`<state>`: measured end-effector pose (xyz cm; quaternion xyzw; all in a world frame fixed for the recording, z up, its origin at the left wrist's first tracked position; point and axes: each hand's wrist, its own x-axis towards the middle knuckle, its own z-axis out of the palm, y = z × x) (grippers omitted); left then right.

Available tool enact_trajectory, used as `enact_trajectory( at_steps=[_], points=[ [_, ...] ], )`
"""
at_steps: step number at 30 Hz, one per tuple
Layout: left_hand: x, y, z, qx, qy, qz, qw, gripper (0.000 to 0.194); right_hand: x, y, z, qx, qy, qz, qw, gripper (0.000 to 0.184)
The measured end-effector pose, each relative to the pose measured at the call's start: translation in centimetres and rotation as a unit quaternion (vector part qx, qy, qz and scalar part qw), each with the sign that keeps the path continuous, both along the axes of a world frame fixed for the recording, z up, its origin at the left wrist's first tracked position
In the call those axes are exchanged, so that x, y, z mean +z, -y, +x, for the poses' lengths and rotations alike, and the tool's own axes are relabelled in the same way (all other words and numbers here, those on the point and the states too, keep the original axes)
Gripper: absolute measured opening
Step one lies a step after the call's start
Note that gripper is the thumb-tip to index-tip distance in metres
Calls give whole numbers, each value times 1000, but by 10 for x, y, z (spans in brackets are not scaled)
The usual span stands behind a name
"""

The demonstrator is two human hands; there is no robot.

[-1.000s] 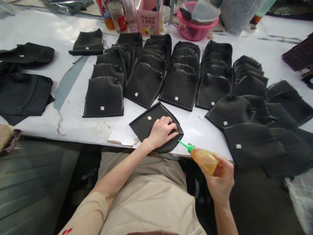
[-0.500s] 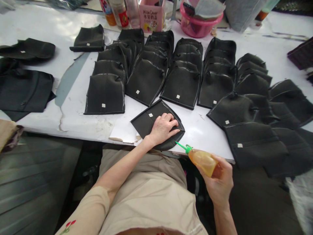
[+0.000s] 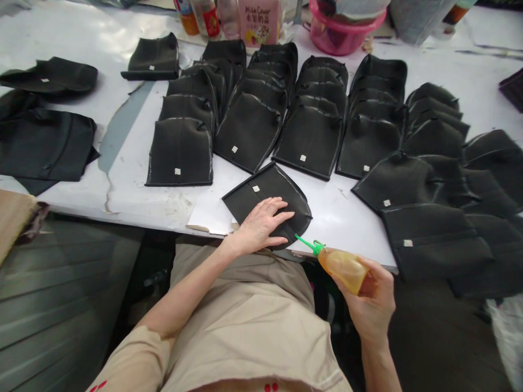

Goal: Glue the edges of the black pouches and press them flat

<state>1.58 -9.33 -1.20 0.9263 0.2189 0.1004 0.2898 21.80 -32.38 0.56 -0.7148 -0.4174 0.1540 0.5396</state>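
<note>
Flat on a black fabric piece lies my left hand, fingers spread, at the table's front edge. The piece has a rounded end toward the right and a small white sticker near its straight edge. My right hand is wrapped round a squeeze bottle of amber liquid, likely glue. The bottle is tilted, its green nozzle pointing left. The nozzle tip is at the piece's near right rim, close to my left fingertips; whether it touches, I cannot tell.
Overlapping rows of similar black pieces cover the table's middle, with more piled at right. Other black pieces lie at left. Along the back stand a pink basin, a pink box and bottles.
My left hand has uncurled and slid toward the near side of the piece, its fingers now spread. The bottle stays near the rim, its nozzle shifted slightly. The whole view has shifted a little.
</note>
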Motion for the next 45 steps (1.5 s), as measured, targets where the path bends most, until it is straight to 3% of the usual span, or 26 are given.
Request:
enact_trajectory(
  at_steps=[20,31,36,45],
  points=[
    [-7,-9,33,45,7,18,999,57,-1,-5,-6,-8,8,-9,1000,57],
    [-7,-10,31,44,26,3,999,56,-3,-2,-8,-4,1,-9,1000,57],
    [-1,-13,16,-10,52,-46,998,58,-2,-3,-9,-20,4,-14,1000,56],
    [-5,-8,10,-1,55,-44,998,40,-9,-2,-14,7,-11,-9,1000,58]
  ],
)
